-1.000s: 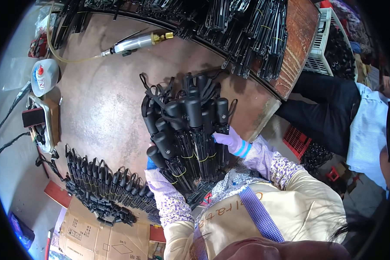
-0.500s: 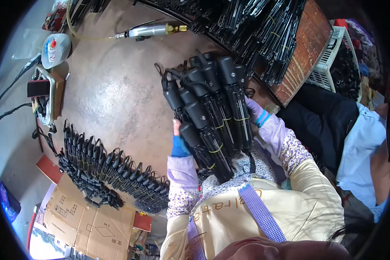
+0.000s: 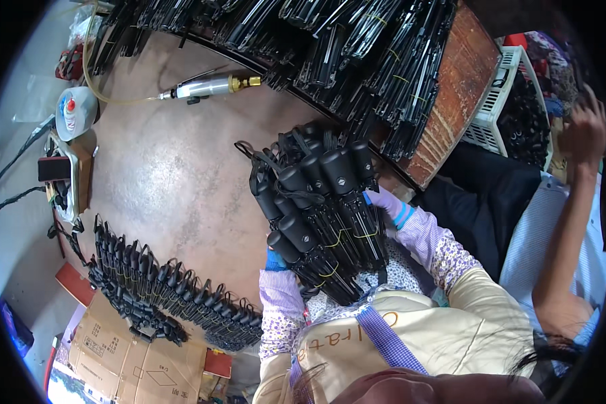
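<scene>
Several black folding-umbrella frames with black handles (image 3: 296, 232) and wrist loops are gathered in bunches by yellow bands. My two hands hold this load in front of my chest, handles pointing away from me and shafts toward my apron. On its left side, my left hand (image 3: 271, 250) is closed against the bunches, mostly hidden behind the handles, with a blue band at the wrist. From the right, my right hand (image 3: 384, 203) grips the outer bunch. Its fingertips are hidden behind the shafts.
A row of similar umbrella frames (image 3: 175, 286) lines the table's near-left edge, above a cardboard box (image 3: 131, 360). More frames (image 3: 357, 40) pile up at the far side. A clear-barrelled air screwdriver (image 3: 212, 87) lies on the table (image 3: 161, 175). Another person's arm (image 3: 572, 222) is right, near a white crate (image 3: 491, 124).
The view has tilted, so the table things sit lower. My hands have brought the umbrella frames slightly nearer my body. Another person's forearm and hand have come up at the right.
</scene>
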Motion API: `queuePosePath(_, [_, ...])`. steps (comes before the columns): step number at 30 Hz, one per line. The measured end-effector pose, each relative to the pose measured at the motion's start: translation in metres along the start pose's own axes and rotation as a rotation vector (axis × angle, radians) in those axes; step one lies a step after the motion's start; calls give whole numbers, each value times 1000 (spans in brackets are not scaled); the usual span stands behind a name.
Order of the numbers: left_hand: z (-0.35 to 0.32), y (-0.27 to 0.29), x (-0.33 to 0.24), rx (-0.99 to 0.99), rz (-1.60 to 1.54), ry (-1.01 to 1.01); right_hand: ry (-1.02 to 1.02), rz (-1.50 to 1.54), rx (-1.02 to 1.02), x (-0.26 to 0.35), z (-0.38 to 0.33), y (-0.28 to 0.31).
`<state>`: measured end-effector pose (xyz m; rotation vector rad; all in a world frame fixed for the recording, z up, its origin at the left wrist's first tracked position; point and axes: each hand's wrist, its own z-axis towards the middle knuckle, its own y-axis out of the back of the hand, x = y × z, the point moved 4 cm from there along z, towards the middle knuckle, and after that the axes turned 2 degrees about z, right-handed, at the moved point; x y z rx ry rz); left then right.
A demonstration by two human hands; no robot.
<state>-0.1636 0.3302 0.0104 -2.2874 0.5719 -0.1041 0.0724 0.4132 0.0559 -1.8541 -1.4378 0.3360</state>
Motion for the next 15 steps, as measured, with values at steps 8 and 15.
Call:
queuePosePath(8, [-59,-36,22,196,115,-88,218,-189,86,-21,-55,-27])
queuePosePath(15, [-146,-107,70,234,-49,-245,183,-282,54,-63,-122,-48])
